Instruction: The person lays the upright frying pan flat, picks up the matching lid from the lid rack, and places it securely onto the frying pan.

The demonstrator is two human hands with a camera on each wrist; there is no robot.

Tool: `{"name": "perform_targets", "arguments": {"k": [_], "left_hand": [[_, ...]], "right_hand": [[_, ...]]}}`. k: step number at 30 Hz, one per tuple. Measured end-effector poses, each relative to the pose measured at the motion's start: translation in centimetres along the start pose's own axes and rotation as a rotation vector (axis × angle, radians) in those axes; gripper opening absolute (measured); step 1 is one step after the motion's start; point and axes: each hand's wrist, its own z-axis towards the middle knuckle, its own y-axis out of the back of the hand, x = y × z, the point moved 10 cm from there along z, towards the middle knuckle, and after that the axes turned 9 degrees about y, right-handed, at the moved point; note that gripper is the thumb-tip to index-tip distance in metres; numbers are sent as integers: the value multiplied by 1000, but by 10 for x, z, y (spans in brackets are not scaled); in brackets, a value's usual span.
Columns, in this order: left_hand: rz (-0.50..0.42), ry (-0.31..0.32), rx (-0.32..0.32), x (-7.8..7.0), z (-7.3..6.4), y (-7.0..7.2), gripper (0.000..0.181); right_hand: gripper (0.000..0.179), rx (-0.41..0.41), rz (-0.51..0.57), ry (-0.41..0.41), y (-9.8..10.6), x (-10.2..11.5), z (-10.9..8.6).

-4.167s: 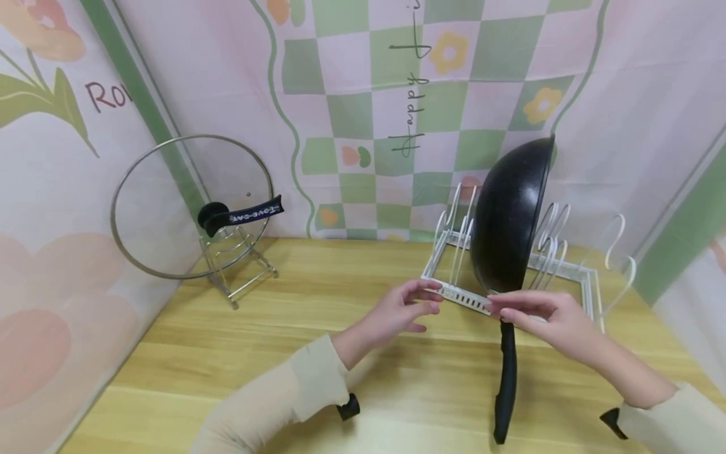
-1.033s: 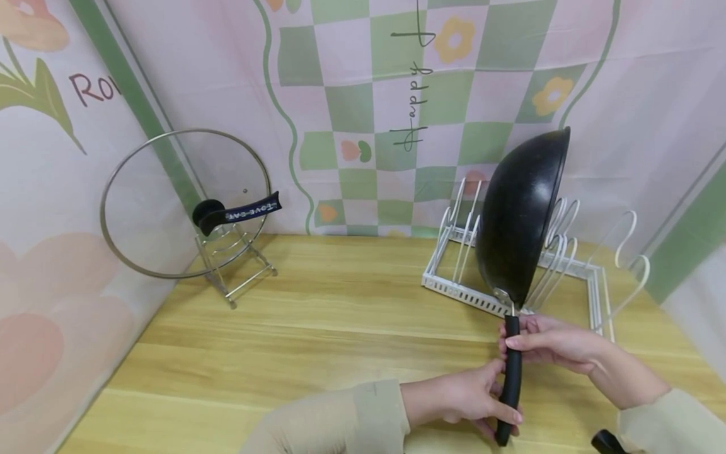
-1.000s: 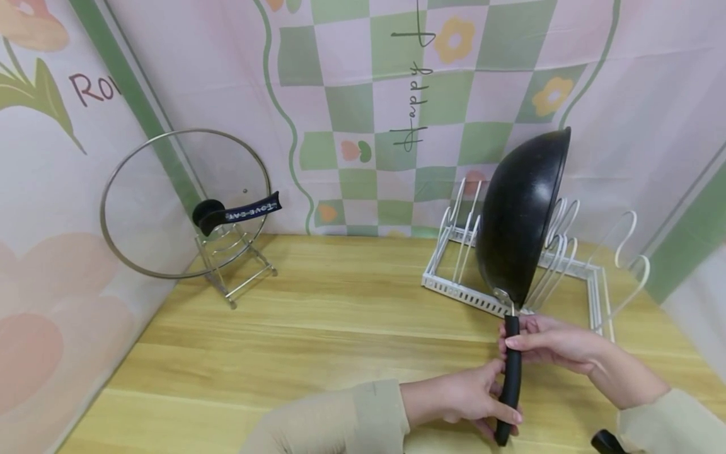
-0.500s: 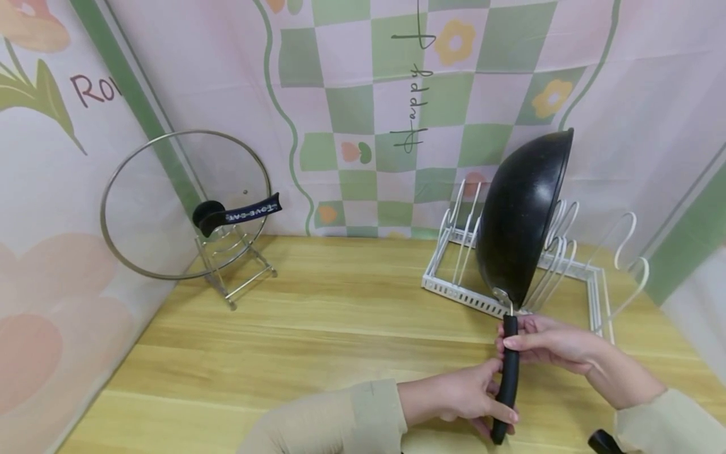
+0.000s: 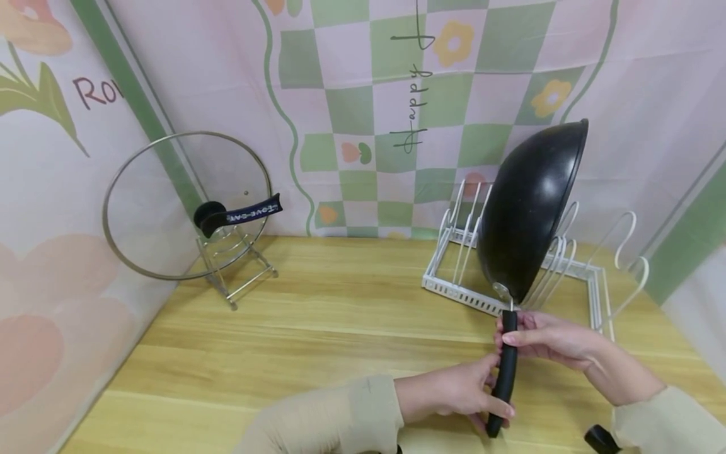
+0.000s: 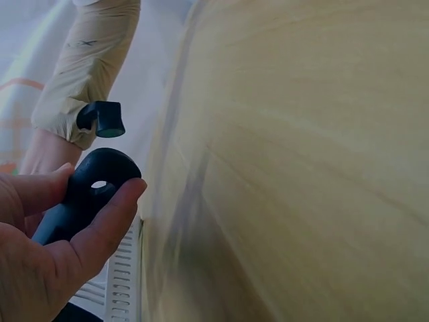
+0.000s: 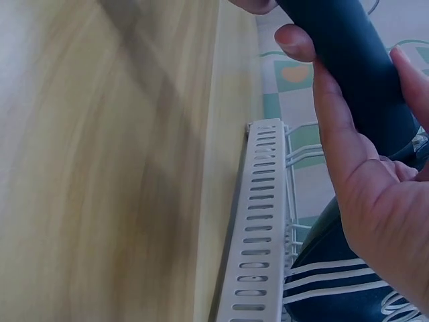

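A black wok (image 5: pixel 527 208) stands on its edge among the wires of a white rack (image 5: pixel 462 295), leaning to the right, its rounded underside facing left. Its black handle (image 5: pixel 505 378) points toward me. My left hand (image 5: pixel 459 392) grips the handle near its lower end; in the left wrist view thumb and fingers pinch the tip (image 6: pixel 107 164), which has a hanging hole. Higher up, close to the metal neck, my right hand (image 5: pixel 558 340) holds the same handle, its fingers passing behind it. The right wrist view shows those fingers (image 7: pixel 335 127) along the handle.
At the left, a glass lid (image 5: pixel 153 208) with a dark knob handle (image 5: pixel 238 215) leans in a small metal stand (image 5: pixel 249 285). More white wire loops (image 5: pixel 632 252) rise at the rack's right end. A printed curtain (image 5: pixel 351 63) hangs behind the wooden table (image 5: pixel 255 366).
Both hands, apart from the handle at first, have come to hold it. Over the last half second the wok's bowl has tipped further right and slightly up, its handle end shifting left.
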Motion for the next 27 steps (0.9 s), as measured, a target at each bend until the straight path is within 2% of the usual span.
{"name": "perform_targets", "arguments": {"k": [9, 18, 27], "left_hand": [[38, -4, -15, -6, -4, 8, 56], [43, 26, 17, -6, -6, 11, 58], [46, 10, 4, -14, -13, 15, 53]], "right_hand": [[24, 21, -7, 14, -4, 8, 7], [27, 17, -4, 43, -4, 9, 9], [28, 25, -41, 78, -5, 17, 13]]}}
